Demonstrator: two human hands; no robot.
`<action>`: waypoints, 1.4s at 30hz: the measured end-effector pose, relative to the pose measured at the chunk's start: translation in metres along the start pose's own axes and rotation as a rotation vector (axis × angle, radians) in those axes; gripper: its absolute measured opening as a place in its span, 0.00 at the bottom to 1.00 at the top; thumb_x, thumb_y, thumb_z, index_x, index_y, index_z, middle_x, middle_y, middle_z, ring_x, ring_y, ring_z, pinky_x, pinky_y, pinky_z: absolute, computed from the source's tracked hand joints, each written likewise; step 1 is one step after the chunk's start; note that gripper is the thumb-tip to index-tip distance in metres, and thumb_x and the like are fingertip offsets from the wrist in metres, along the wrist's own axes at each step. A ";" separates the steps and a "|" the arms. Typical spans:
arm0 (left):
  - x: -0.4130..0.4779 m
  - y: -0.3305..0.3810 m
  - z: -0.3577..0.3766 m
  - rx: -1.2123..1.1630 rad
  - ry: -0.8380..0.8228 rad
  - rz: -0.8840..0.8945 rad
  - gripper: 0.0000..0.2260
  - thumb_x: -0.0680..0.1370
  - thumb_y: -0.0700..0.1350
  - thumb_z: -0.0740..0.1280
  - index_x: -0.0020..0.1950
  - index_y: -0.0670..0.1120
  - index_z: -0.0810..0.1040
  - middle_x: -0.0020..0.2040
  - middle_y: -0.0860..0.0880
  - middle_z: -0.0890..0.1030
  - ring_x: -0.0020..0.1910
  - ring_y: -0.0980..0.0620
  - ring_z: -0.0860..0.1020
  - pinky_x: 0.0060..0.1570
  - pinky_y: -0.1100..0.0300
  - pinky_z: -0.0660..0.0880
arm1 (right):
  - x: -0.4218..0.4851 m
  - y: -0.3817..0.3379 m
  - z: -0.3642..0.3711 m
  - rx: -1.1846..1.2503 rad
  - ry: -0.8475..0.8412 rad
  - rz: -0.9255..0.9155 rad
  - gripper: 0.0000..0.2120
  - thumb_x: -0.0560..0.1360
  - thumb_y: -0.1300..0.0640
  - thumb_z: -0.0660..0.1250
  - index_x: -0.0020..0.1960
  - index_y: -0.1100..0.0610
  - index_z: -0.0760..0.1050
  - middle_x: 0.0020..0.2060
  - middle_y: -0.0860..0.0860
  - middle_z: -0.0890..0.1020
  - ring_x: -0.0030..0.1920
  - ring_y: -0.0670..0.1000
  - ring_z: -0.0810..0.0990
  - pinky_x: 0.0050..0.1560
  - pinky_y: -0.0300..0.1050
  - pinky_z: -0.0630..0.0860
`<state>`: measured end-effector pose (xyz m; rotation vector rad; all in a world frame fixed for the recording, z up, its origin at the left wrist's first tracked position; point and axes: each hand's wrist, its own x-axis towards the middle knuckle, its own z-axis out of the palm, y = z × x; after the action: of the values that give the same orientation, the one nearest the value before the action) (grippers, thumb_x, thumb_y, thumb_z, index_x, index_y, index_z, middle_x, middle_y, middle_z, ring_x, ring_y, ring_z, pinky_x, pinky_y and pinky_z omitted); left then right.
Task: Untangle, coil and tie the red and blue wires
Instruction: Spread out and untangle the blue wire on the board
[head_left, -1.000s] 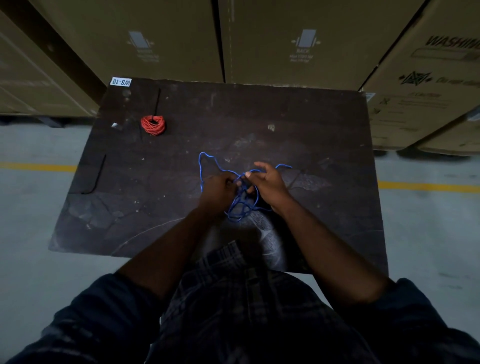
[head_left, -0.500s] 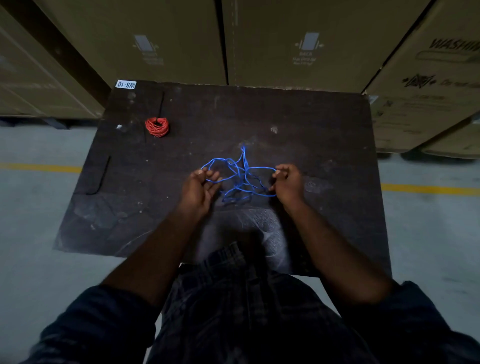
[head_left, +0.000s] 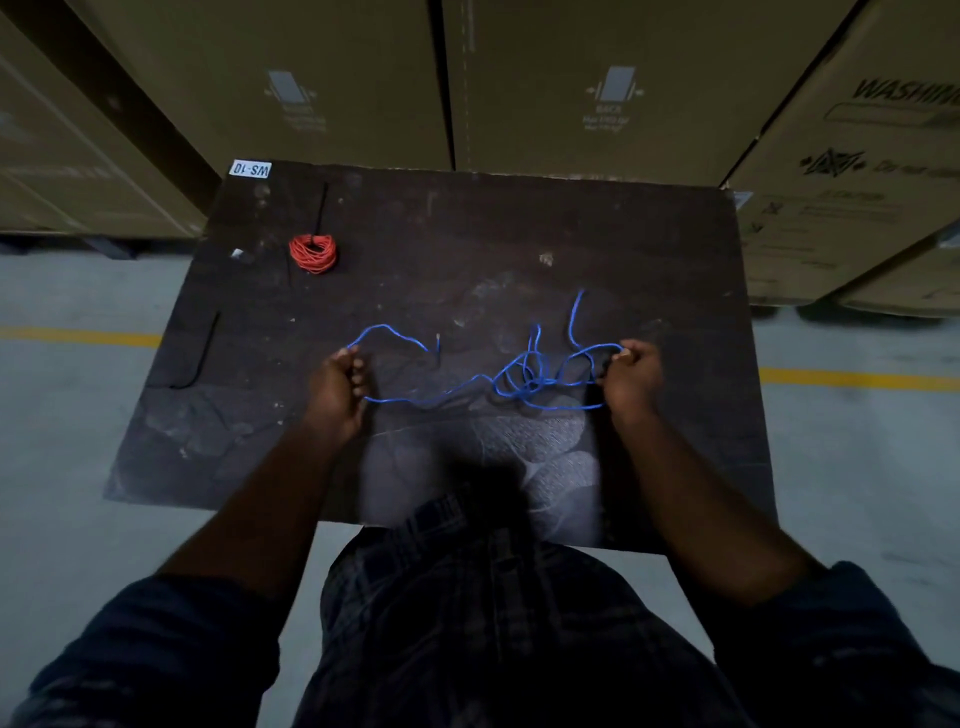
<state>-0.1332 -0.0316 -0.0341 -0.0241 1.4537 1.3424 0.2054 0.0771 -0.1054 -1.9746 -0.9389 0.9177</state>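
I reckon I'm about halfway. The red wire (head_left: 312, 253) sits coiled at the worktop's (head_left: 467, 234) far left. My left hand (head_left: 335, 387) and right hand (head_left: 631, 379) each grip the blue wire (head_left: 524, 382), which is knotted near the right one and not coiled yet.

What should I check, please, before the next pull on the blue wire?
1. left hand grips blue wire: ok.
2. right hand grips it beside the tangle: ok.
3. blue wire untangled: not ok; loops cross near the right hand.
4. free end in sight: ok, past the left hand.
5. red coil apart from the work: ok, far left on the table.
6. red coil tied: cannot tell.
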 end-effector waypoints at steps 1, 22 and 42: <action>-0.003 -0.003 0.005 0.015 -0.004 0.007 0.12 0.82 0.42 0.52 0.40 0.49 0.69 0.24 0.56 0.69 0.18 0.61 0.63 0.16 0.72 0.58 | -0.003 0.001 0.002 -0.004 -0.035 -0.003 0.08 0.73 0.59 0.59 0.45 0.47 0.72 0.42 0.54 0.81 0.42 0.59 0.82 0.46 0.58 0.79; -0.035 -0.064 0.067 1.377 -0.225 0.774 0.08 0.75 0.47 0.65 0.39 0.45 0.79 0.37 0.44 0.79 0.39 0.46 0.77 0.38 0.56 0.67 | -0.062 -0.040 0.024 -0.197 -0.663 -0.371 0.15 0.69 0.65 0.72 0.55 0.61 0.75 0.49 0.53 0.80 0.49 0.50 0.78 0.57 0.44 0.73; 0.026 -0.013 -0.044 0.821 0.136 0.497 0.11 0.77 0.42 0.61 0.38 0.46 0.80 0.35 0.51 0.82 0.37 0.55 0.77 0.46 0.51 0.73 | -0.029 -0.027 -0.027 0.304 -0.339 0.125 0.19 0.75 0.73 0.51 0.39 0.56 0.74 0.49 0.49 0.82 0.43 0.41 0.80 0.46 0.35 0.74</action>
<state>-0.1642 -0.0511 -0.0720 0.8363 2.1225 1.0272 0.2057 0.0564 -0.0622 -1.6623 -0.8057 1.4102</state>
